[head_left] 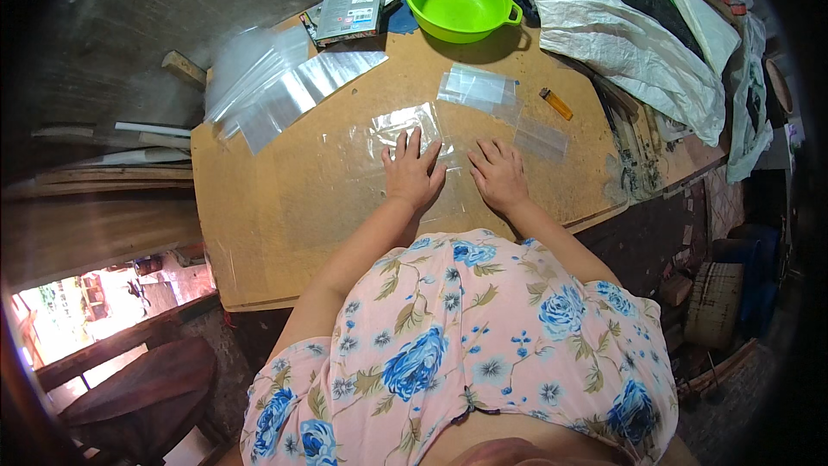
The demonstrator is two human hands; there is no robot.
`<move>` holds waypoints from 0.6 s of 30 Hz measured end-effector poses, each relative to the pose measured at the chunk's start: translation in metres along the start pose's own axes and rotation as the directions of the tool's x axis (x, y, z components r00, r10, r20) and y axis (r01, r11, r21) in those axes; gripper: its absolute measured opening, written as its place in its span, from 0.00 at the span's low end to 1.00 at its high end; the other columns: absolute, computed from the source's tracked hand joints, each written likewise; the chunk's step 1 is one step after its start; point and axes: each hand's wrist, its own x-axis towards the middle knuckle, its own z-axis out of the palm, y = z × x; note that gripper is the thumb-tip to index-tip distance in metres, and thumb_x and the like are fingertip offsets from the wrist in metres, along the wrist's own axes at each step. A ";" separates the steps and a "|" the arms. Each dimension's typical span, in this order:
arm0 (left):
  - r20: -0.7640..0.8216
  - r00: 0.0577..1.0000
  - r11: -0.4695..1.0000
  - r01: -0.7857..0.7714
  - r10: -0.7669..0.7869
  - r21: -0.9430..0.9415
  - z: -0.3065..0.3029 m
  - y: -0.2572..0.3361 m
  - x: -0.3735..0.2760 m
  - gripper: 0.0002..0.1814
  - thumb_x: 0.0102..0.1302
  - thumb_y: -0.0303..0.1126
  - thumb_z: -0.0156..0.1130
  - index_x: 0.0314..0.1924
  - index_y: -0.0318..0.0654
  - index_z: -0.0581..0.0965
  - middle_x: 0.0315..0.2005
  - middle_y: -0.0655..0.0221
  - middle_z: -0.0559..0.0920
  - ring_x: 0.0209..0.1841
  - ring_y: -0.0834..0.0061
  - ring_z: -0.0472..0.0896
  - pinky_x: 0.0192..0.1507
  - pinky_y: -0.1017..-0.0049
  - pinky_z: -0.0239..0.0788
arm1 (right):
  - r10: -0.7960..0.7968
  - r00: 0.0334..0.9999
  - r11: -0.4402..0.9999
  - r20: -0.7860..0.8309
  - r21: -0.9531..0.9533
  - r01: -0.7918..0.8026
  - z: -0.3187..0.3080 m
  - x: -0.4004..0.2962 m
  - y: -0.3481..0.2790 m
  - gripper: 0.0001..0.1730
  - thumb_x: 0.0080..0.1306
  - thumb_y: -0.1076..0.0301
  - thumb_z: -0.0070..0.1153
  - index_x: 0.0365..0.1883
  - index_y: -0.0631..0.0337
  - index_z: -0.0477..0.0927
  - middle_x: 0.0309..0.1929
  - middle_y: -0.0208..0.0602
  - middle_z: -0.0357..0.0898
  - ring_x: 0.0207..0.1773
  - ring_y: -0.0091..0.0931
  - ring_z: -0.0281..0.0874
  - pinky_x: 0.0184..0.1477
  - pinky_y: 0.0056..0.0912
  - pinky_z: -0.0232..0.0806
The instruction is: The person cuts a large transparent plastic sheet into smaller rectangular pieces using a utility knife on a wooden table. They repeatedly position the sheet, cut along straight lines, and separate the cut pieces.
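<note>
My left hand (412,168) lies palm down with spread fingers on a clear plastic sheet or bag (404,124), which is flat on the wooden table (278,213). Just to its right, my right hand (498,173) rests palm down on the tabletop, fingers slightly apart, near the sheet's right side. Neither hand grips anything. Beyond my right hand are a small stack of clear plastic pieces (479,86) and a single clear piece (542,138). An orange lighter (556,104) lies to the right of the stack. The clear sheet's exact outline is hard to make out.
Large clear plastic sheets (272,84) are piled at the back left. A box (349,14) and a green two-handled basin (459,0) stand at the back. White woven sacks (640,45) cover the right rear. A wooden block (184,70) juts out beside the table's left edge.
</note>
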 end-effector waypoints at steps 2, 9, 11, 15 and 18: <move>0.003 1.000 1.000 0.005 -0.005 -0.005 -0.002 0.000 0.000 0.25 0.54 0.48 0.54 0.54 0.58 0.71 0.61 0.58 0.60 0.64 0.55 0.53 0.58 0.45 0.42 | 0.004 1.000 1.000 0.009 0.004 -0.004 0.000 0.000 0.000 0.18 0.57 0.61 0.50 0.47 0.51 0.76 0.55 0.35 0.67 0.59 0.37 0.57 0.58 0.44 0.49; -0.007 1.000 1.000 0.004 -0.004 -0.004 0.005 -0.001 0.000 0.25 0.53 0.48 0.54 0.54 0.58 0.72 0.61 0.60 0.59 0.64 0.56 0.53 0.58 0.46 0.41 | 0.090 0.978 0.995 -0.186 0.066 -0.079 -0.009 -0.010 0.019 0.14 0.56 0.65 0.52 0.41 0.56 0.75 0.46 0.40 0.71 0.48 0.39 0.66 0.51 0.42 0.58; 0.007 1.000 1.000 0.026 -0.026 -0.008 0.001 0.003 0.000 0.25 0.54 0.48 0.53 0.54 0.58 0.71 0.61 0.61 0.59 0.64 0.57 0.53 0.59 0.47 0.40 | 0.216 0.930 0.976 -0.299 0.050 -0.210 -0.023 -0.025 0.046 0.14 0.54 0.66 0.53 0.39 0.59 0.74 0.43 0.43 0.71 0.46 0.41 0.68 0.48 0.41 0.61; 0.018 1.000 0.999 0.024 -0.024 0.026 0.003 0.001 -0.001 0.25 0.54 0.48 0.53 0.54 0.58 0.70 0.61 0.63 0.60 0.64 0.59 0.52 0.60 0.47 0.40 | 0.554 0.663 0.742 -0.504 -0.064 -0.668 -0.057 -0.075 0.124 0.20 0.53 0.62 0.57 0.42 0.61 0.71 0.44 0.46 0.70 0.49 0.42 0.67 0.48 0.40 0.62; 0.014 1.000 0.999 0.018 -0.018 0.029 0.000 0.002 0.000 0.25 0.55 0.49 0.52 0.54 0.58 0.71 0.62 0.64 0.59 0.64 0.58 0.53 0.59 0.47 0.41 | 0.704 0.447 0.522 -0.552 -0.025 -0.852 -0.077 -0.100 0.148 0.23 0.53 0.58 0.58 0.44 0.62 0.71 0.46 0.46 0.69 0.50 0.41 0.66 0.49 0.40 0.61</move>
